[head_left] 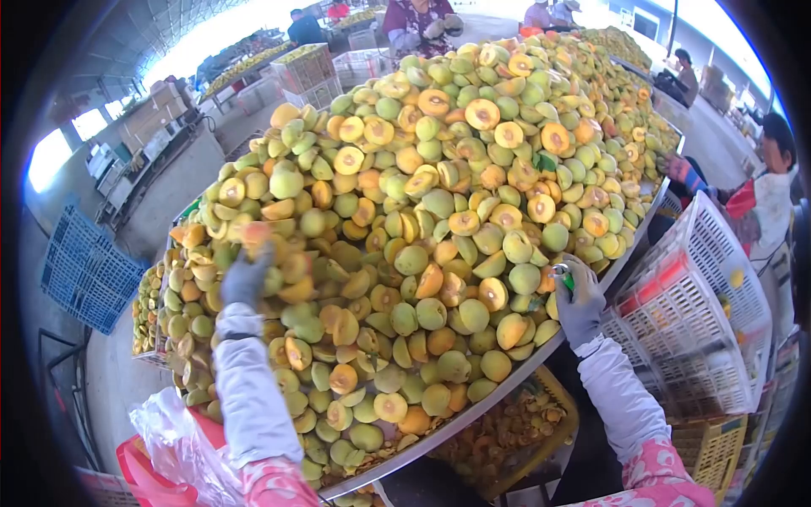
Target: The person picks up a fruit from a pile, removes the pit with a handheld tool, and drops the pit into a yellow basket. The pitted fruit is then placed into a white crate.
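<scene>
A large heap of halved and whole yellow-green fruit (439, 203) covers the metal-edged table (507, 387). My left hand (246, 279), in a grey glove, is at the left side of the heap against some fruit; motion blurs its fingers, and I cannot make out its grip. At the heap's right edge, my right hand (579, 301), also gloved in grey, is closed around a small tool (563, 275) with a metal ring end and a green part. Fruit lies just left of that tool.
White crates (693, 313) stand at the right, near a seated co-worker (770, 190). Below the table edge is a yellow crate of scraps (553, 422). A blue crate (95, 269) leans at the left, and plastic bags (182, 448) lie lower left. Another person (418, 25) stands beyond the heap.
</scene>
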Tool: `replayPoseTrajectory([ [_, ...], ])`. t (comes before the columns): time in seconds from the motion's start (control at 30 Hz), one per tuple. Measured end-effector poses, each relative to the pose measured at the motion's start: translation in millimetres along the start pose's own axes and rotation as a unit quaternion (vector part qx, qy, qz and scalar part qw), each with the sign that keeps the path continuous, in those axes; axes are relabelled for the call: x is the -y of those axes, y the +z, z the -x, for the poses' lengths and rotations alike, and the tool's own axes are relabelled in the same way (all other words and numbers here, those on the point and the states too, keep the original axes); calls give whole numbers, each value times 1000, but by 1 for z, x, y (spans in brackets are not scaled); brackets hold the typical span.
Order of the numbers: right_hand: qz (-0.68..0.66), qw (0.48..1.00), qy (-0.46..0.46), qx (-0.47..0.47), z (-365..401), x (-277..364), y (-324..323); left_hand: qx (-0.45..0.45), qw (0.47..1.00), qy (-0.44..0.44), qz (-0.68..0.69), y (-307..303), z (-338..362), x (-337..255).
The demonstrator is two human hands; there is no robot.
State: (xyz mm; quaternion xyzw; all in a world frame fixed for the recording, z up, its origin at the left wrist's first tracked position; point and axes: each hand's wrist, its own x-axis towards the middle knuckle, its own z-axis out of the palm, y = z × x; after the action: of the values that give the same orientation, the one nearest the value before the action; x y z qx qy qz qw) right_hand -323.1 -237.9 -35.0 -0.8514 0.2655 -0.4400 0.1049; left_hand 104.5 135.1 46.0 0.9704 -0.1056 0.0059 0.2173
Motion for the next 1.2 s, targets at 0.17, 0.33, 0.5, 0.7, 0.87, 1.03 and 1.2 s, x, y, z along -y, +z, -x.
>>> replayPoseTrajectory([
  [0.17,0,1000,6,2,3,-2,-2,20,995,89,-36,36,66,-69],
  [0.33,-29,999,7,22,-1,2,-6,56,986,123,99,-24,36,-80],
  [0.5,-42,999,20,27,-2,4,-8,-135,988,61,39,-7,-95,-36],
  [0.7,-48,999,8,23,-4,-1,-1,15,992,72,-99,24,-88,-104],
  [0.87,-46,999,18,17,-4,0,-6,102,975,114,-159,59,-56,-133],
  [1.03,-40,999,4,4,1,-9,-6,195,943,207,-173,111,-23,-127],
  [1.2,-48,999,20,-6,2,-9,-7,167,948,260,-69,140,50,-130],
])
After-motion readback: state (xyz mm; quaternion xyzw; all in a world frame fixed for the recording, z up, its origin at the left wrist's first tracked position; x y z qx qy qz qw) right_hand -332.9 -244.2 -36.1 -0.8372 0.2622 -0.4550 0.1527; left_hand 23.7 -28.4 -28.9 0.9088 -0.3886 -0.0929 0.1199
